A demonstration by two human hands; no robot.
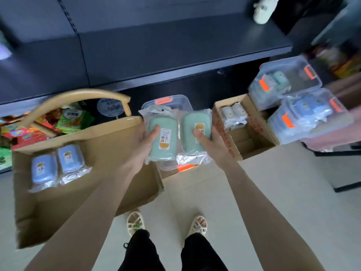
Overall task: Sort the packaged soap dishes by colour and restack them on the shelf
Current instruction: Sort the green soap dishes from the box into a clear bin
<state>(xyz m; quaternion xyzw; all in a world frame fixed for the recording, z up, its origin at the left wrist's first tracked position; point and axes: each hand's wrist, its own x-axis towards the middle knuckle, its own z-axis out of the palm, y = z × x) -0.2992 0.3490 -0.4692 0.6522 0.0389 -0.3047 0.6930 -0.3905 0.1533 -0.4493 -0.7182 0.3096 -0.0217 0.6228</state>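
Note:
My left hand (145, 142) grips a green packaged soap dish (166, 151), thumb on top. My right hand (210, 144) grips a second green packaged soap dish (190, 132) beside it. Both are held above a clear plastic bin (176, 100) on the floor. Two blue packaged soap dishes (56, 166) lie side by side on a large cardboard box (101, 153) at the left. Two white packaged soap dishes (232, 112) sit in an open cardboard box (252, 139) at the right. The dark shelf (175, 44) runs across the top.
Two clear bins with orange latches (285, 79) (306, 116) holding packaged dishes stand at the right. A wooden chair back (78, 94) and colourful snack packs (72, 120) are at the left. Pale floor and my sandalled feet (166, 223) are below.

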